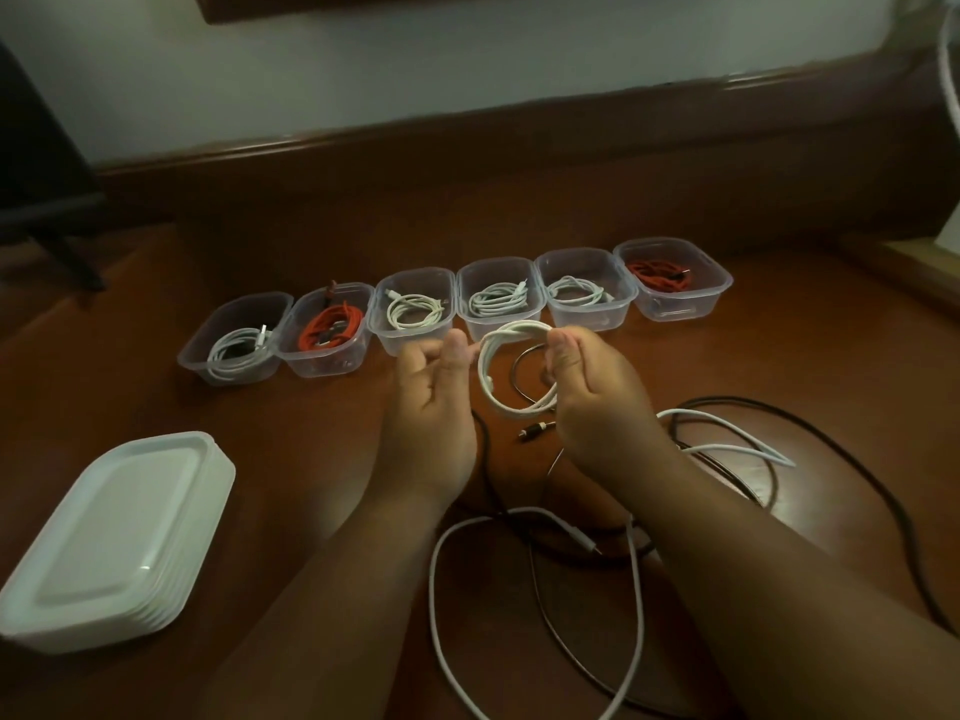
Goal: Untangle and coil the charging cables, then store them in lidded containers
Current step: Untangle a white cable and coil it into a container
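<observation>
From the head camera, both hands hold a coiled white cable (511,368) up above the brown table (779,330): the left hand (434,402) pinches the coil's left side between thumb and curled fingers, and the right hand (592,397) has its fingers curled round the coil's right side. Just beyond the coil stands a row of six clear containers (415,309), all without lids, each with a coiled cable inside, four white and two red. A stack of white lids (111,537) lies at the near left, and loose white and black cables (535,589) sprawl on the table under the forearms.
</observation>
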Tool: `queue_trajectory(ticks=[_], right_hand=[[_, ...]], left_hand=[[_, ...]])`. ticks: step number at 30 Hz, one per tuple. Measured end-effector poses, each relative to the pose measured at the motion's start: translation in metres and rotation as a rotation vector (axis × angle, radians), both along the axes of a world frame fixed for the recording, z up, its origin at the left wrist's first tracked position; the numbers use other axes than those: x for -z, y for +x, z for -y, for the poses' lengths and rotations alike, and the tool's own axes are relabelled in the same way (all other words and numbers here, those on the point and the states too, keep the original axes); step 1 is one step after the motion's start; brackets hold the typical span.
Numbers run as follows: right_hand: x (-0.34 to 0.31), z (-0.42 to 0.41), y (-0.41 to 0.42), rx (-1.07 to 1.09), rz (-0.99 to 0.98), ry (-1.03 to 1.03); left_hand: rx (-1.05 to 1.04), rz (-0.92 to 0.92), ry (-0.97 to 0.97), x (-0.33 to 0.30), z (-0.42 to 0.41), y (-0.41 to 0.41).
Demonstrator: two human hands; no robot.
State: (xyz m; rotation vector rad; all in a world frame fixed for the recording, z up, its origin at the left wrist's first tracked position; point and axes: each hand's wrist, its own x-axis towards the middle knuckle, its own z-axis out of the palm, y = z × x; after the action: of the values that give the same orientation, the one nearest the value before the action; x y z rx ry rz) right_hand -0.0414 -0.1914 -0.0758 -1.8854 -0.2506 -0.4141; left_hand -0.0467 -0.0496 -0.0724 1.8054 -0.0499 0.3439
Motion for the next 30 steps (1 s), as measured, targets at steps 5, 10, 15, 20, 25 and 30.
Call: queue_trajectory(ticks=[5, 10, 15, 20, 25, 30], right_hand=[[0.005, -0.002, 0.004, 0.033, -0.022, -0.002], [0.012, -0.002, 0.009, 0.044, -0.034, -0.152], [0.013, -0.005, 0.008, 0.021, -0.042, -0.173], [0.004, -0.016, 0.002, -0.003, -0.17, -0.108], [-0.008, -0.026, -0.003, -0.106, -0.341, -0.131], [-0.039, -0.038, 0.011, -0.144, -0.311, -0.378]], left_hand=[[0.13, -0.118, -0.191, 0.001, 0.006, -0.002], [0.262, -0.25, -0.759, -0.004, 0.006, 0.001], [0.311, -0.247, -0.9, -0.008, 0.003, -0.002], [0.208, -0.115, -0.395, -0.009, -0.007, 0.0], [0.08, -0.064, 0.002, -0.015, -0.038, -0.001], [0.117, 0.066, 0.28, -0.034, -0.071, 0.006]])
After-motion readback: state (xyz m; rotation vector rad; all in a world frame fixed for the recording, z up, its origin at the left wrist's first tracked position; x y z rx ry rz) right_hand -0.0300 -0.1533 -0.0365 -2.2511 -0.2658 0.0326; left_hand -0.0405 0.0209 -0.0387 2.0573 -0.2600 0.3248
